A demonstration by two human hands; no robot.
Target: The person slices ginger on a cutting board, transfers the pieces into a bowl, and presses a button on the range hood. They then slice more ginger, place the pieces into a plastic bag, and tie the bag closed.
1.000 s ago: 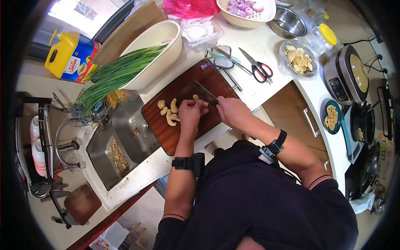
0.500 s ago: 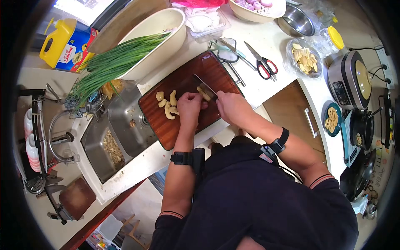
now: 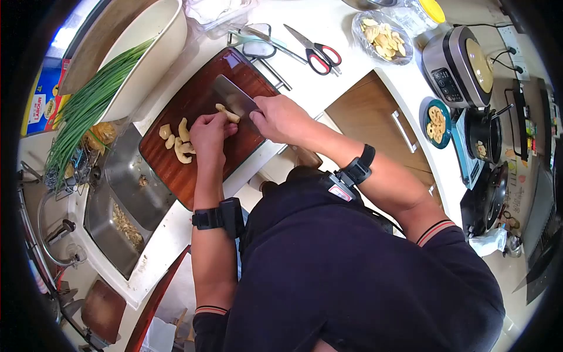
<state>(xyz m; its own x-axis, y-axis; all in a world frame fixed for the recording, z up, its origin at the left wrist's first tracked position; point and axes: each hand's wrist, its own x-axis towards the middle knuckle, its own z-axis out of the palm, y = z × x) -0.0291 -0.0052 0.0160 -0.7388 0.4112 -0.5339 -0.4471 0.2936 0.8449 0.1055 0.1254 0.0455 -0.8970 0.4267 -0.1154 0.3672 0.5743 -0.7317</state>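
Note:
My right hand (image 3: 278,119) grips the handle of a broad kitchen knife (image 3: 233,95), its blade slanting over the cutting board with the flat side showing. Just left of the blade, my left hand (image 3: 210,134) pinches a piece of peeled ginger (image 3: 229,114) against the board. More pale, knobbly ginger pieces (image 3: 182,148) lie in a loose group left of my left hand. Everything rests on a reddish-brown cutting board (image 3: 170,179) that overlaps the sink's edge.
A steel sink (image 3: 134,193) with scraps lies to the left. Green stalks (image 3: 97,88) hang from a cream tub (image 3: 155,61). Beyond the board are red-black scissors (image 3: 316,54) and a bag-lined bowl of sliced ginger (image 3: 384,40). A cooker (image 3: 460,67) stands right.
The camera view has swung, so the counter appears shifted left and up. The knife has tilted, showing more of its flat face. My left hand still holds the ginger.

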